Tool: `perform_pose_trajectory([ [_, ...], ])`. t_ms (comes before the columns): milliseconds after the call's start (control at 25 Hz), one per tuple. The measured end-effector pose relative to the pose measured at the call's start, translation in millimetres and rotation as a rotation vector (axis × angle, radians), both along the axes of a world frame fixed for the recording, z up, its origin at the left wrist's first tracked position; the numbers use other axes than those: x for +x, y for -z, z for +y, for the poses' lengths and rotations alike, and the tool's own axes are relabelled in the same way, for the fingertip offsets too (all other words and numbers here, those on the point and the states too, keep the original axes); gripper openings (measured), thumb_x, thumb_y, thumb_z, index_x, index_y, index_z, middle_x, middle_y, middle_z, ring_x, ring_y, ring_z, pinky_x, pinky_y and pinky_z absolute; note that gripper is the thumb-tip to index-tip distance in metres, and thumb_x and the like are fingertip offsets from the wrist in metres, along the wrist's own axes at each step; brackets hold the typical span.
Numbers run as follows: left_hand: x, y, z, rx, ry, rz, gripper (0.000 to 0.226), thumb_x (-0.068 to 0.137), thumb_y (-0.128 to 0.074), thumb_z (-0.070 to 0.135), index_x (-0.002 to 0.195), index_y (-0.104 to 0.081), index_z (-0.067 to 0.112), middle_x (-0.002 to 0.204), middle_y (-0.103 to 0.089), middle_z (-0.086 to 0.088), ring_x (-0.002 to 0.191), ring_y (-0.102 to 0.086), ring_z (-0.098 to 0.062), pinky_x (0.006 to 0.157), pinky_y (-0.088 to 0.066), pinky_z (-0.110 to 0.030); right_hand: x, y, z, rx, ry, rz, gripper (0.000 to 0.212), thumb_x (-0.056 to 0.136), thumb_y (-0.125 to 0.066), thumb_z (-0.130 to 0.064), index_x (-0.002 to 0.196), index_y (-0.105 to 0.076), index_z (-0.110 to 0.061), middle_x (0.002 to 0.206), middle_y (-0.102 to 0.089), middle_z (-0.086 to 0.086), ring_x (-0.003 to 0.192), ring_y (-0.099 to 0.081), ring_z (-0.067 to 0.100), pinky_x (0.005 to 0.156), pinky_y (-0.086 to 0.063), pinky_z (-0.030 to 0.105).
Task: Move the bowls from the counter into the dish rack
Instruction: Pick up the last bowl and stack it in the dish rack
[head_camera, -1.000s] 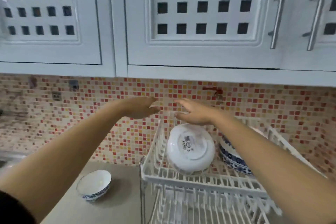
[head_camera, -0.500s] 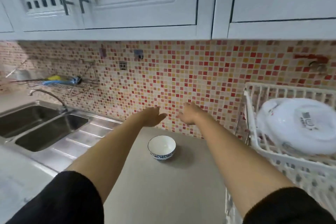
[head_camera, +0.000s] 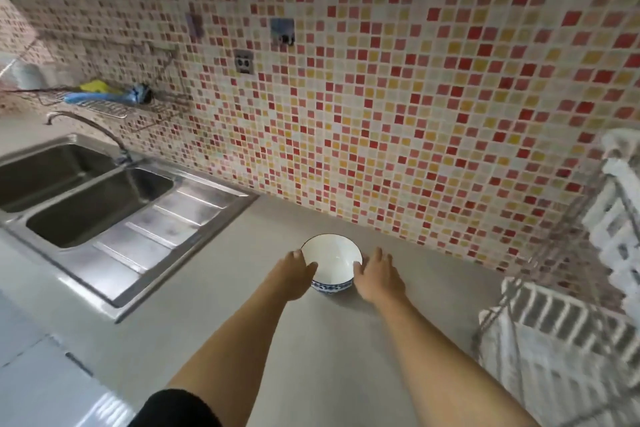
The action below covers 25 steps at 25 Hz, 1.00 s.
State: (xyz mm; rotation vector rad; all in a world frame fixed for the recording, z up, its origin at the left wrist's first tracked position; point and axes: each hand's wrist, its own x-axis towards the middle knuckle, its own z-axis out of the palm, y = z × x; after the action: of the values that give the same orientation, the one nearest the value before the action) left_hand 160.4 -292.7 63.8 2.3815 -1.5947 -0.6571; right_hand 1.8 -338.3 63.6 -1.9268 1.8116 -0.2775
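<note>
A small white bowl (head_camera: 330, 258) with a blue pattern around its base stands upright on the grey counter (head_camera: 322, 350), close to the tiled wall. My left hand (head_camera: 294, 276) presses its left side, thumb over the rim. My right hand (head_camera: 377, 276) is against its right side, fingertips touching the rim. The bowl rests on the counter between both hands. The white dish rack (head_camera: 616, 225) shows only partly at the right edge, blurred, and the bowls in it are out of view.
A steel double sink (head_camera: 86, 204) with a drainboard and tap lies to the left. A wire shelf (head_camera: 104, 104) with blue and yellow items hangs on the mosaic wall above it. The rack's lower tier (head_camera: 554, 315) juts out at the right.
My view swung left and down, away from the rack and onto the counter. Both hands dropped from open in the air to the sides of the bowl.
</note>
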Motion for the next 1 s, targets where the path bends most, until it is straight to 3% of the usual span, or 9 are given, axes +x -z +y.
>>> perform_pose_trajectory([
  [200,-4.0,56.3,-30.0,0.015,-0.169,0.162,0.055,0.099,-0.034,0.034,0.141,-0.025,-0.001,0.138,-0.046,-0.025,0.127,-0.045,-0.04,0.102,-0.036,-0.04,17.3,63.1,-29.8,0.139,0.109,-0.084,0.069,0.095,-0.04,-0.044,0.144,-0.02,0.001,0.145,-0.036,0.02,0.129,-0.043,0.034,0.101,-0.037,0.037],
  [360,-9.8,78.3,-41.0,0.005,-0.298,0.253,0.06,0.099,-0.034,0.029,0.147,-0.011,0.002,0.137,-0.048,-0.025,0.126,-0.047,-0.039,0.1,-0.038,-0.039,33.1,81.6,-45.6,0.284,0.187,-0.262,0.057,0.094,-0.042,-0.043,0.129,-0.041,0.002,0.131,-0.053,0.021,0.117,-0.054,0.036,0.092,-0.044,0.035],
  [480,-10.7,83.5,-48.0,-0.057,-0.383,0.328,0.049,0.095,-0.038,0.014,0.139,-0.023,0.001,0.124,-0.056,-0.027,0.115,-0.053,-0.041,0.088,-0.042,-0.038,43.3,100.1,-55.6,0.346,0.226,-0.348,0.048,0.089,-0.047,-0.024,0.128,-0.041,0.002,0.131,-0.052,0.02,0.115,-0.055,0.036,0.094,-0.046,0.036],
  [560,-10.4,82.5,-46.6,-0.068,-0.426,0.38,0.041,0.089,-0.039,0.004,0.13,-0.03,-0.001,0.119,-0.057,-0.027,0.11,-0.055,-0.043,0.082,-0.043,-0.038,42.5,104.3,-53.1,0.357,0.226,-0.412,0.041,0.085,-0.045,-0.013,0.124,-0.038,-0.001,0.126,-0.051,0.014,0.111,-0.056,0.036,0.088,-0.049,0.037],
  [720,9.7,65.1,-37.1,-0.097,-0.434,0.388,0.022,0.086,-0.037,0.001,0.108,-0.039,0.001,0.112,-0.06,-0.028,0.101,-0.06,-0.045,0.071,-0.046,-0.036,29.8,83.9,-38.0,0.231,0.119,-0.466,0.025,0.087,-0.041,-0.002,0.109,-0.036,-0.012,0.12,-0.055,0.014,0.097,-0.057,0.033,0.075,-0.055,0.038],
  [800,20.1,40.0,-27.4,-0.144,-0.399,0.325,0.009,0.089,-0.036,0.003,0.097,-0.039,0.004,0.107,-0.061,-0.029,0.096,-0.06,-0.043,0.065,-0.043,-0.033,24.3,59.4,-30.6,0.154,0.055,-0.483,0.029,0.088,-0.041,-0.002,0.115,-0.037,-0.012,0.116,-0.057,0.011,0.089,-0.056,0.029,0.059,-0.056,0.025],
  [840,23.4,24.8,-20.6,-0.186,-0.365,0.27,0.009,0.092,-0.035,0.005,0.098,-0.041,0.002,0.103,-0.062,-0.029,0.092,-0.06,-0.042,0.066,-0.04,-0.033,21.8,43.7,-24.2,0.117,0.026,-0.531,0.032,0.089,-0.042,-0.001,0.119,-0.037,-0.011,0.116,-0.056,0.01,0.09,-0.057,0.027,0.058,-0.057,0.024],
  [920,26.8,-8.4,-2.1,-0.313,-0.286,0.204,0.022,0.097,-0.031,0.01,0.113,-0.043,0.002,0.096,-0.062,-0.024,0.082,-0.059,-0.037,0.066,-0.044,-0.035,17.3,10.3,-7.2,0.006,-0.033,-0.583,0.033,0.091,-0.044,-0.003,0.122,-0.037,-0.013,0.123,-0.058,0.012,0.101,-0.06,0.029,0.077,-0.059,0.035],
  [1000,26.5,-42.9,20.6,-0.445,-0.189,0.261,0.029,0.1,-0.031,0.015,0.126,-0.042,0.007,0.102,-0.062,-0.019,0.083,-0.063,-0.032,0.073,-0.055,-0.04,14.0,-23.9,15.1,-0.166,-0.073,-0.604,0.036,0.093,-0.046,-0.005,0.126,-0.037,-0.013,0.127,-0.058,0.011,0.11,-0.059,0.028,0.087,-0.053,0.034],
])
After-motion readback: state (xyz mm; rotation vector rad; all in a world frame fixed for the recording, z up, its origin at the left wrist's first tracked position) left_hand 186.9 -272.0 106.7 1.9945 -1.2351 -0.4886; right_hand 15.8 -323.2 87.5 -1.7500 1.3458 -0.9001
